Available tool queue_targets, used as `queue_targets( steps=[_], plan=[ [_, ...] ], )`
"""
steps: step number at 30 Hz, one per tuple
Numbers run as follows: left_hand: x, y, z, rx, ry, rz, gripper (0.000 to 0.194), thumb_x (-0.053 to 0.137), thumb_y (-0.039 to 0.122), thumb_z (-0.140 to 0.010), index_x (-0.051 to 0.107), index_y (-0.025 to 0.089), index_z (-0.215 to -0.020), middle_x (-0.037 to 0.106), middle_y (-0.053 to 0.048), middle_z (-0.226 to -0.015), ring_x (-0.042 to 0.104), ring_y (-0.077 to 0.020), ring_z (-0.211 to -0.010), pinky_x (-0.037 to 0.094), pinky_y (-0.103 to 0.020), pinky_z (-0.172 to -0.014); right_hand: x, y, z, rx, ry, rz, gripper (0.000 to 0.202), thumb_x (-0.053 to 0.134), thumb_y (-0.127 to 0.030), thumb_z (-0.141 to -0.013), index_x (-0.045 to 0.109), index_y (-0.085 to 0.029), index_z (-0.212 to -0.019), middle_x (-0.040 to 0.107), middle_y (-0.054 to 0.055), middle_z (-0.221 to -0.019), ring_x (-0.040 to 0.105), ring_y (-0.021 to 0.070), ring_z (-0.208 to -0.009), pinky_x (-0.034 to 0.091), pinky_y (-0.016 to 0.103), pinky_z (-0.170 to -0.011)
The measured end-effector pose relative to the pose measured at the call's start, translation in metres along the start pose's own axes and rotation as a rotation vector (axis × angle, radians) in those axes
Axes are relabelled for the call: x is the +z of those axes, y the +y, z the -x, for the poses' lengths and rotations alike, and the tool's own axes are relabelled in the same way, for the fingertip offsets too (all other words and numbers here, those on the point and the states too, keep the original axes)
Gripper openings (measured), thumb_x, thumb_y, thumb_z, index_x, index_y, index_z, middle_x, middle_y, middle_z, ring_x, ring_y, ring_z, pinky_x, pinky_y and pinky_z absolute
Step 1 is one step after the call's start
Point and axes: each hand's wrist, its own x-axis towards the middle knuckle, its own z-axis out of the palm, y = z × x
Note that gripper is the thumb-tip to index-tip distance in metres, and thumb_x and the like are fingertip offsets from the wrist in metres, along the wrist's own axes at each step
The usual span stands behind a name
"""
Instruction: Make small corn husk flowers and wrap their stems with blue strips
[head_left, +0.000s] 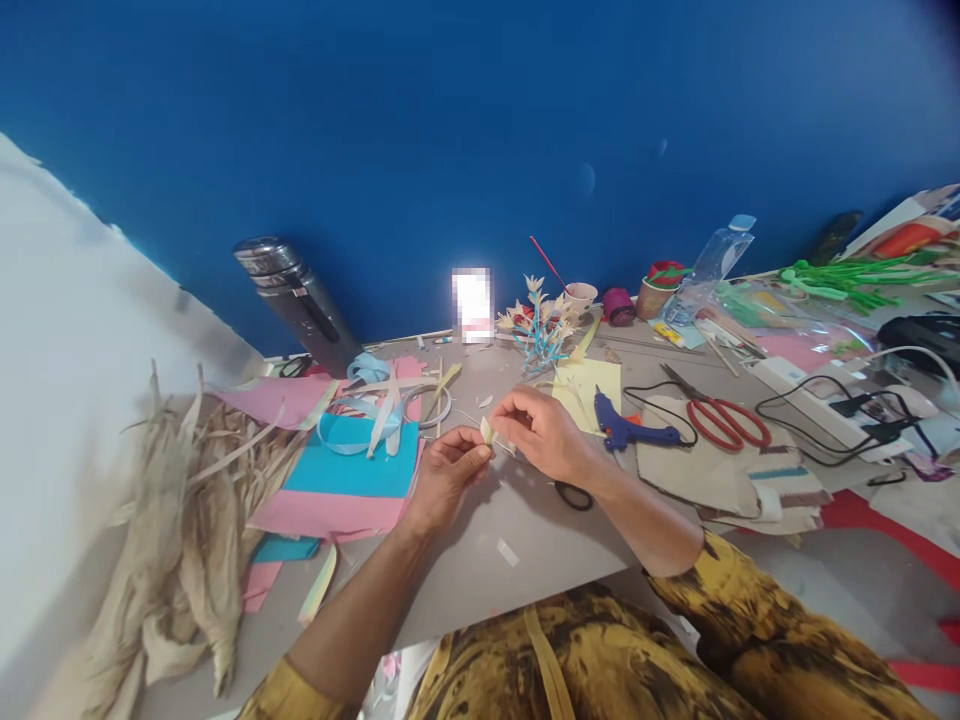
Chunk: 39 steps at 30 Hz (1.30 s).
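Note:
Between my two hands is a small pale-yellow flower bud (487,431), which looks made of dried husk strips. My left hand (453,468) pinches its lower part between thumb and fingers. My right hand (536,428) is closed at the bud's upper right side, fingertips pressed together on it. Thin pale strands hang below the right fingers. Beyond my hands stands a bunch of husk flowers (541,325) with light-blue stems. A blue glue gun (634,428) lies to the right of my right hand, beside a pale-yellow paper sheet (600,380).
Dried husks (202,540) heap at the left, next to blue paper (367,465) and pink sheets. A dark flask (300,305) stands behind them. At right are red-handled scissors (724,420), a power strip (817,400) with cables and a plastic bottle (712,265).

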Motion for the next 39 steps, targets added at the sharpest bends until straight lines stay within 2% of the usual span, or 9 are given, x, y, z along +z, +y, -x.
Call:
queue_targets(
  steps=[6, 9, 12, 17, 20, 24, 31, 36, 39],
  plan=[
    [-0.001, -0.002, 0.000, -0.007, -0.023, 0.018, 0.026, 0.083, 0.032, -0.071, 0.064, 0.017, -0.077, 0.056, 0.004, -0.061, 0.043, -0.0063, -0.049, 0.030, -0.021, -0.050, -0.001, -0.003, 0.003, -0.026, 0.004, -0.015, 0.015, 0.058, -0.025, -0.090, 0.066, -0.020, -0.078, 0.065, 0.001, -0.080, 0.056, 0.0130, -0.070, 0.042, 0.023, -0.065],
    [-0.003, -0.003, -0.001, -0.006, -0.010, 0.038, 0.025, 0.083, 0.031, -0.071, 0.063, 0.017, -0.076, 0.056, 0.004, -0.061, 0.043, -0.0060, -0.049, 0.030, -0.021, -0.051, -0.008, 0.009, 0.000, -0.048, 0.070, -0.005, 0.017, 0.057, -0.027, -0.092, 0.067, -0.020, -0.081, 0.065, 0.001, -0.079, 0.057, 0.0140, -0.070, 0.043, 0.024, -0.065],
    [-0.004, -0.001, -0.003, -0.017, 0.034, 0.067, 0.027, 0.085, 0.030, -0.068, 0.062, 0.017, -0.075, 0.057, 0.004, -0.062, 0.042, -0.0059, -0.048, 0.029, -0.021, -0.050, -0.018, 0.029, -0.004, -0.038, 0.100, 0.176, 0.015, 0.057, -0.023, -0.091, 0.069, -0.020, -0.083, 0.067, 0.002, -0.082, 0.059, 0.0157, -0.075, 0.044, 0.026, -0.070],
    [-0.002, 0.004, -0.004, -0.023, 0.100, 0.092, 0.033, 0.088, 0.030, -0.061, 0.060, 0.018, -0.073, 0.058, 0.004, -0.060, 0.042, -0.0063, -0.047, 0.030, -0.021, -0.049, -0.025, 0.054, -0.006, 0.109, -0.112, 0.540, 0.016, 0.058, -0.019, -0.090, 0.073, -0.023, -0.090, 0.072, 0.005, -0.094, 0.064, 0.0203, -0.088, 0.044, 0.028, -0.074],
    [-0.003, 0.005, -0.005, -0.006, 0.108, 0.098, 0.033, 0.088, 0.032, -0.061, 0.060, 0.018, -0.072, 0.060, 0.004, -0.063, 0.043, -0.0059, -0.047, 0.030, -0.021, -0.048, -0.020, 0.060, -0.003, 0.139, -0.236, 0.630, 0.020, 0.057, -0.017, -0.090, 0.075, -0.023, -0.095, 0.074, 0.006, -0.100, 0.066, 0.0212, -0.092, 0.044, 0.028, -0.073],
    [-0.006, 0.004, -0.007, -0.007, 0.132, 0.102, 0.032, 0.088, 0.030, -0.063, 0.060, 0.018, -0.071, 0.061, 0.003, -0.066, 0.044, -0.0059, -0.048, 0.030, -0.021, -0.048, -0.012, 0.062, -0.001, 0.131, -0.301, 0.693, 0.024, 0.055, -0.016, -0.091, 0.075, -0.024, -0.104, 0.072, 0.008, -0.108, 0.066, 0.0226, -0.099, 0.045, 0.028, -0.074],
    [-0.007, 0.003, -0.008, -0.034, 0.148, 0.103, 0.032, 0.088, 0.030, -0.062, 0.060, 0.018, -0.073, 0.061, 0.003, -0.066, 0.045, -0.0065, -0.049, 0.030, -0.021, -0.047, -0.004, 0.069, 0.001, 0.145, -0.304, 0.735, 0.014, 0.061, -0.023, -0.092, 0.075, -0.021, -0.094, 0.070, 0.012, -0.099, 0.065, 0.0258, -0.098, 0.044, 0.029, -0.073],
    [-0.007, 0.003, -0.009, -0.051, 0.150, 0.118, 0.033, 0.088, 0.029, -0.061, 0.059, 0.017, -0.071, 0.062, 0.003, -0.066, 0.045, -0.0058, -0.048, 0.030, -0.020, -0.046, -0.003, 0.071, 0.001, 0.147, -0.279, 0.707, 0.011, 0.062, -0.024, -0.092, 0.072, -0.020, -0.089, 0.071, 0.008, -0.096, 0.066, 0.0221, -0.089, 0.043, 0.028, -0.071],
    [-0.007, 0.001, -0.009, -0.088, 0.151, 0.154, 0.034, 0.089, 0.028, -0.061, 0.058, 0.017, -0.072, 0.062, 0.002, -0.066, 0.048, -0.0061, -0.050, 0.032, -0.019, -0.046, -0.004, 0.067, 0.004, 0.032, -0.193, 0.605, 0.013, 0.058, -0.025, -0.096, 0.070, -0.021, -0.093, 0.072, 0.006, -0.093, 0.065, 0.0202, -0.087, 0.043, 0.028, -0.074]
  ],
)
